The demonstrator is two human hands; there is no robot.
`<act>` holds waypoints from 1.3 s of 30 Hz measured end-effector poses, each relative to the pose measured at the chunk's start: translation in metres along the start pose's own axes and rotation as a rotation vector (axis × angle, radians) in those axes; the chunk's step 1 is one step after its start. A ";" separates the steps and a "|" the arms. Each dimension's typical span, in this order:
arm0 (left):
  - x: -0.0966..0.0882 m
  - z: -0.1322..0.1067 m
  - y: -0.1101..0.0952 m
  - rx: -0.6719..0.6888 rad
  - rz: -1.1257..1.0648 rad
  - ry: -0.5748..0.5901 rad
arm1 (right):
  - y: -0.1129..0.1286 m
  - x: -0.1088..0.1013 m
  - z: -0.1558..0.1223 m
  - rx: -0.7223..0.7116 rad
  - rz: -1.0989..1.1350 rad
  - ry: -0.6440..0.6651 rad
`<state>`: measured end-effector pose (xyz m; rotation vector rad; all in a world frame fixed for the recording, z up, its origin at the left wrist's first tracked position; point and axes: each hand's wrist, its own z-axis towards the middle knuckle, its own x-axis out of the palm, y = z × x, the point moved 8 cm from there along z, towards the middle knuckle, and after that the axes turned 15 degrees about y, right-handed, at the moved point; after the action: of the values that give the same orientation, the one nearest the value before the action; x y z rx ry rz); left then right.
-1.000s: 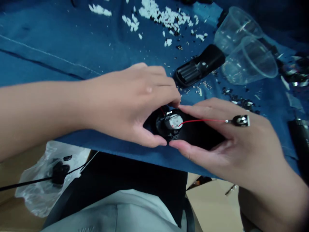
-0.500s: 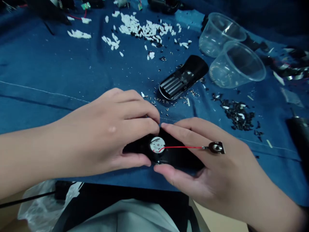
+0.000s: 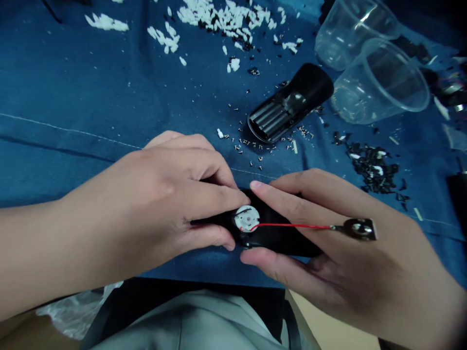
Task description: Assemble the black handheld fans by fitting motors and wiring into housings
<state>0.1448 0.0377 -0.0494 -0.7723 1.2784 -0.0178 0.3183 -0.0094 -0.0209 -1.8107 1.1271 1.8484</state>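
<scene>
A black plastic housing [image 3: 280, 241] lies lengthwise between my hands at the table's near edge. A small round motor [image 3: 247, 218] with a white end cap sits in its middle. From the motor a red wire [image 3: 292, 225] runs right to a metal contact piece [image 3: 361, 228], which rests over the back of my right hand. My left hand [image 3: 175, 189] grips the housing's left part, thumb below and index fingertip beside the motor. On the right part, my right hand [image 3: 321, 228] holds the housing between thumb and fingers. My palms and fingers hide both ends.
Beyond my hands lies another black housing shell [image 3: 291, 104], open side up, with loose screws [image 3: 251, 144] around it. Two clear plastic cups [image 3: 379, 87] lean at the upper right. White pieces [image 3: 222, 19] and black pieces [image 3: 375, 167] lie in piles on the blue cloth [image 3: 73, 97].
The view has shifted, so the shell, cups and piles appear higher and farther right. My left index finger reaches straighter along the housing toward the motor. Both hands keep their hold.
</scene>
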 end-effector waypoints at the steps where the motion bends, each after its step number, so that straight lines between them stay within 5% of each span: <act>1: 0.000 0.000 0.001 -0.018 -0.016 0.011 | 0.000 -0.001 0.000 -0.005 0.002 -0.002; 17: 0.004 0.002 -0.001 -0.011 0.043 0.081 | 0.006 0.001 0.006 -0.021 0.008 -0.148; 27: 0.011 0.000 0.001 -0.100 0.009 0.046 | 0.005 0.004 0.006 0.018 0.024 -0.089; 32: 0.019 -0.001 0.003 -0.146 0.074 0.144 | -0.003 0.004 0.003 0.112 0.143 -0.032; 39: 0.014 0.004 -0.002 -0.071 0.094 0.117 | -0.006 0.000 0.006 0.080 0.197 -0.061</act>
<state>0.1541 0.0324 -0.0602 -0.7800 1.4319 0.0597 0.3182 -0.0013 -0.0235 -1.6392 1.3797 1.9209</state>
